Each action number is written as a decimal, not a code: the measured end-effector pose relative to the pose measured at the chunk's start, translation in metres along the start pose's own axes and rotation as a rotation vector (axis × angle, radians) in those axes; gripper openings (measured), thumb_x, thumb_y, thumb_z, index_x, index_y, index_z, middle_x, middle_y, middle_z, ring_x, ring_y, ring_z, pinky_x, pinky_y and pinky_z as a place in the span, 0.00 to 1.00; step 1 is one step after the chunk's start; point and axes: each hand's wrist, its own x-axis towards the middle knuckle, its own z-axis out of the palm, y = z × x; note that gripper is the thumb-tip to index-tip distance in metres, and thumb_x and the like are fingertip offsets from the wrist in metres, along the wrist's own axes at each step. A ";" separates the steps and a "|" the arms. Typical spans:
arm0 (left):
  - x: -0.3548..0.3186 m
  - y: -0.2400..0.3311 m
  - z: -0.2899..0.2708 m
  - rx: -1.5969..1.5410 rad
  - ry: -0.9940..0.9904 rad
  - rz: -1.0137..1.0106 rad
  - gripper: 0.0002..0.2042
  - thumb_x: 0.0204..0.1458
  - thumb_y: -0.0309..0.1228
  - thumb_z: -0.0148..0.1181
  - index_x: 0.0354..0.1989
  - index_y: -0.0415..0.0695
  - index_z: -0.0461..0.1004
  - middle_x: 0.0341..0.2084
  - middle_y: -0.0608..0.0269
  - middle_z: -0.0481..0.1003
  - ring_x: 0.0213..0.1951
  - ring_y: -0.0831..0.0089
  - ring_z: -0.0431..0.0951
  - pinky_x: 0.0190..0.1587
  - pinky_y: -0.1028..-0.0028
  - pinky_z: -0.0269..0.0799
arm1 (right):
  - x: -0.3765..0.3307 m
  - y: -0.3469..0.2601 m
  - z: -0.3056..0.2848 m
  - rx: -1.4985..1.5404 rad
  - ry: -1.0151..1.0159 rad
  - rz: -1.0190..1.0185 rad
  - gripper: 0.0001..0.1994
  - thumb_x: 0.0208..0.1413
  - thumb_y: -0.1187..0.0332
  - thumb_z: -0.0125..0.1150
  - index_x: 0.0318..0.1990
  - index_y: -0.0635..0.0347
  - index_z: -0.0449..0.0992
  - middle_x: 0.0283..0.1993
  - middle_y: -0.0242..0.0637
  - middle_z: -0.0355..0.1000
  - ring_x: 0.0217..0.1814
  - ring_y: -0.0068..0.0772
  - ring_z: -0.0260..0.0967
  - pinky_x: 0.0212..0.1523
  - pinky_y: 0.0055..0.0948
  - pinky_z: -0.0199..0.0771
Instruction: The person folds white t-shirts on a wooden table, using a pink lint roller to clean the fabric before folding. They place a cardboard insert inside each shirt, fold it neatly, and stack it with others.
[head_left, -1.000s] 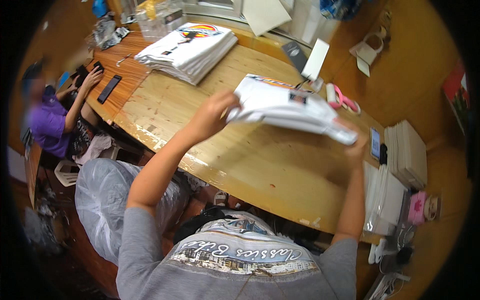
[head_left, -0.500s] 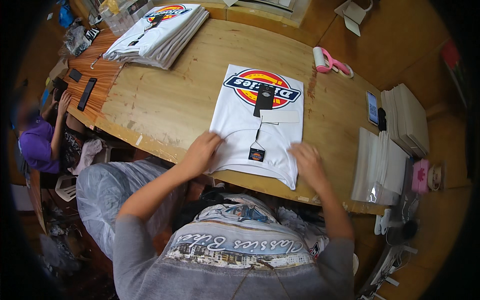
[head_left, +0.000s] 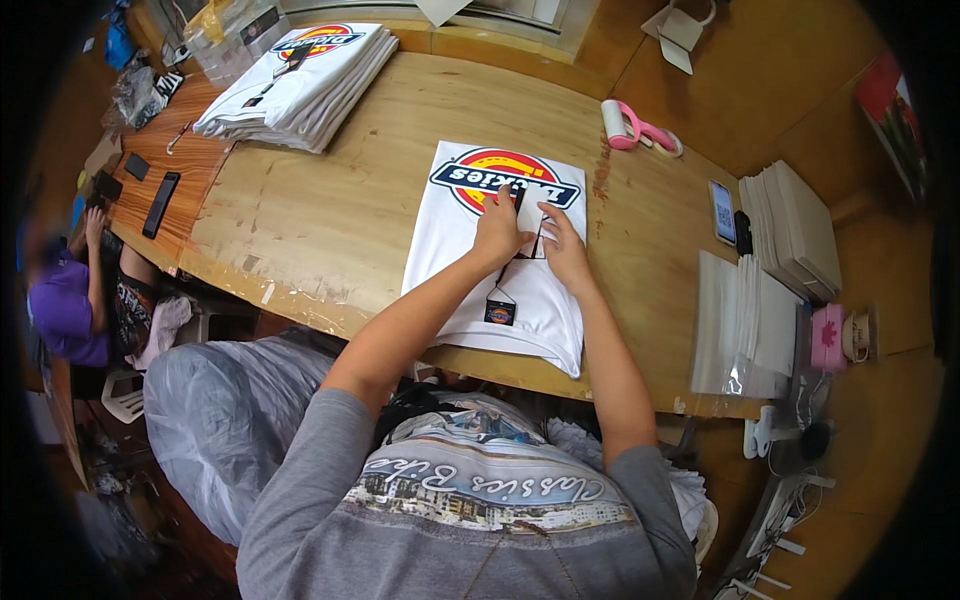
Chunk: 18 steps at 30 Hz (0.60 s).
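Grip: left hand (head_left: 497, 232) and right hand (head_left: 563, 250) both pinching hang tag (head_left: 528, 214) atop folded white T-shirt (head_left: 470, 270), lying flat mid-bench (head_left: 330, 220). Judging best: keeping tag centred, shirt unshifted, smoothing fabric outward. Shirt stack (head_left: 300, 85) sitting far left.

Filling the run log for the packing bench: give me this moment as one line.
left hand on hang tag | right hand beside it | folded white T-shirt flat on wooden table | shirt stack far left
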 end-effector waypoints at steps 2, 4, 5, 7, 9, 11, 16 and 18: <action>0.002 0.003 0.002 -0.051 -0.072 -0.088 0.36 0.31 0.28 0.64 0.51 0.37 0.52 0.37 0.42 0.67 0.38 0.53 0.70 0.39 0.66 0.67 | -0.003 -0.008 0.003 -0.073 0.026 -0.023 0.28 0.42 0.87 0.43 0.53 0.53 0.58 0.56 0.42 0.53 0.55 0.37 0.56 0.46 0.25 0.64; 0.005 0.001 0.000 -0.133 -0.145 -0.173 0.36 0.31 0.28 0.64 0.51 0.39 0.53 0.36 0.45 0.69 0.39 0.55 0.71 0.39 0.67 0.67 | -0.005 0.004 0.004 -0.135 0.181 -0.049 0.26 0.41 0.85 0.48 0.51 0.53 0.60 0.49 0.41 0.60 0.43 0.30 0.64 0.37 0.24 0.67; 0.012 -0.012 0.003 -0.180 -0.131 -0.192 0.32 0.30 0.29 0.65 0.48 0.39 0.59 0.34 0.48 0.71 0.38 0.58 0.72 0.40 0.69 0.67 | -0.006 0.005 0.005 -0.162 0.227 -0.001 0.26 0.41 0.84 0.49 0.51 0.53 0.60 0.46 0.41 0.61 0.39 0.28 0.65 0.35 0.24 0.68; 0.019 -0.026 0.004 -0.491 -0.208 -0.240 0.22 0.36 0.25 0.61 0.44 0.36 0.64 0.32 0.53 0.72 0.32 0.66 0.73 0.34 0.73 0.68 | -0.011 -0.001 0.005 -0.120 0.279 0.140 0.25 0.39 0.82 0.54 0.49 0.54 0.62 0.38 0.38 0.65 0.27 0.21 0.64 0.28 0.22 0.67; 0.020 -0.025 -0.002 -0.670 -0.313 -0.332 0.17 0.43 0.24 0.56 0.44 0.35 0.64 0.30 0.57 0.72 0.29 0.72 0.72 0.31 0.75 0.68 | -0.014 -0.007 0.006 -0.095 0.204 0.219 0.26 0.37 0.81 0.56 0.49 0.55 0.62 0.40 0.39 0.65 0.31 0.25 0.65 0.32 0.24 0.68; 0.020 -0.024 -0.008 -0.759 -0.334 -0.381 0.16 0.45 0.24 0.54 0.44 0.35 0.65 0.29 0.57 0.72 0.28 0.73 0.72 0.30 0.76 0.68 | -0.014 -0.006 0.007 -0.240 0.185 0.129 0.28 0.35 0.80 0.59 0.49 0.55 0.62 0.39 0.39 0.65 0.35 0.30 0.64 0.36 0.26 0.67; 0.022 -0.036 -0.022 -0.982 -0.439 -0.431 0.10 0.50 0.25 0.47 0.41 0.39 0.64 0.27 0.62 0.70 0.24 0.77 0.69 0.26 0.78 0.66 | -0.005 -0.009 0.008 -0.542 0.037 -0.140 0.29 0.30 0.79 0.62 0.47 0.58 0.64 0.37 0.38 0.67 0.44 0.40 0.60 0.45 0.33 0.62; 0.023 -0.040 -0.026 -1.049 -0.483 -0.421 0.09 0.50 0.25 0.46 0.41 0.41 0.64 0.28 0.63 0.70 0.25 0.78 0.69 0.28 0.78 0.65 | 0.001 -0.010 0.001 -0.300 -0.024 -0.044 0.23 0.33 0.80 0.61 0.44 0.59 0.66 0.30 0.35 0.68 0.34 0.31 0.64 0.36 0.25 0.66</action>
